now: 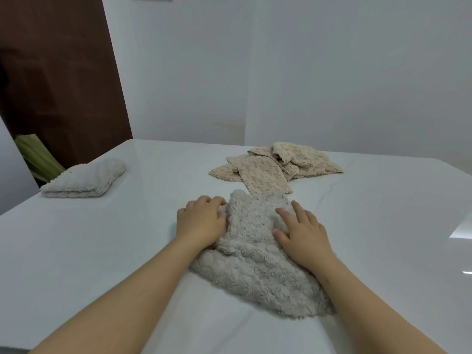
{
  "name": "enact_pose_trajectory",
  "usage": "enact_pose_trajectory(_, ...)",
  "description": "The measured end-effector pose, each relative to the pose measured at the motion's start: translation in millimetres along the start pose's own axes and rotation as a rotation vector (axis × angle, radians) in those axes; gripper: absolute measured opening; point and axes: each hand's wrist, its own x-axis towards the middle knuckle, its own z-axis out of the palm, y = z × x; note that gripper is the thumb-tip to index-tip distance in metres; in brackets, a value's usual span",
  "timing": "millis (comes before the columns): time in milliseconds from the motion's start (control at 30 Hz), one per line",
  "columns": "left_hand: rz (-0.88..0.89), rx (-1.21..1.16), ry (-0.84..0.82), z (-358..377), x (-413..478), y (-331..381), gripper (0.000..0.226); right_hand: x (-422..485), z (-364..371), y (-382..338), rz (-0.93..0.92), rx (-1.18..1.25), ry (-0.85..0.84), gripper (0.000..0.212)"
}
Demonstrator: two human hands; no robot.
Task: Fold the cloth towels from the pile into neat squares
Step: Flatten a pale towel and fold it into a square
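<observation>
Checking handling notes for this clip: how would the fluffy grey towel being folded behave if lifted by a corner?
Probably floppy: the fluffy grey towel bunches in folds between the left hand and right hand, so it would likely sag. Its airy pile suggests light weight. On the glossy table it may slide when pushed.

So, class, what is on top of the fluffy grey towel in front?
The right hand lies flat on the grey towel; the left hand curls over its left edge. The towel beneath both hands is hidden.
</observation>
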Motion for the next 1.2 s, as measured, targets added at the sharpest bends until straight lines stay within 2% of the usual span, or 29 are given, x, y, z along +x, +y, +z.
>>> enact_pose_trajectory(67, -0.045, 0.096, -0.091, 12, 5, -1, 0.041, 7, 1, 1, -0.037, 0.000, -0.070, 0.049)
enact_pose_trajectory(133, -0.035, 0.103, -0.092, 22, 7, -2, 0.040, 14, -3, -1, -0.022, -0.007, -0.129, 0.042)
enact_pose_trajectory(300, 0.077, 0.075, -0.014, 22, 13, 3, 0.036, 30, -4, -10, 0.097, -0.064, 0.085, 0.029)
enact_pose_trajectory(400, 0.070, 0.058, 0.043, 24, 15, 3, 0.036, 36, 7, -7, 0.057, -0.001, 0.025, 0.041)
enact_pose_trajectory(467, 0.068, 0.022, 0.076, 26, 18, 3, 0.035, 38, 9, -6, 0.036, 0.017, 0.023, 0.039)
enact_pose_trajectory(600, 0.094, -0.170, 0.167, 27, 23, 3, 0.029, 42, 15, -1, -0.009, 0.005, 0.140, 0.028)
enact_pose_trajectory(667, 0.093, -0.236, 0.250, 27, 26, 4, 0.026, 44, 17, 3, -0.037, 0.090, 0.262, 0.019)
enact_pose_trajectory(733, 0.089, -0.245, 0.325, 27, 30, 6, 0.023, 51, 17, 10, -0.076, 0.146, 0.478, 0.009)
enact_pose_trajectory(800, 0.104, -0.227, 0.359, 27, 37, 8, 0.024, 59, 17, 17, -0.094, 0.104, 0.660, 0.008)
enact_pose_trajectory(867, 0.118, -0.153, 0.339, 30, 46, 10, 0.033, 67, 17, 22, -0.079, 0.031, 0.694, 0.014)
enact_pose_trajectory(933, 0.115, -0.043, 0.285, 33, 57, 10, 0.044, 75, 19, 26, -0.023, -0.044, 0.651, 0.020)
enact_pose_trajectory(1000, 0.114, 0.034, 0.230, 35, 66, 11, 0.049, 81, 20, 28, 0.020, -0.087, 0.577, 0.016)
enact_pose_trajectory(1100, 0.096, 0.106, 0.175, 36, 76, 12, 0.048, 87, 20, 29, 0.128, -0.094, 0.415, 0.021)
enact_pose_trajectory(1200, -0.009, 0.186, 0.159, 38, 80, 14, 0.040, 91, 20, 34, 0.177, -0.072, 0.281, 0.033)
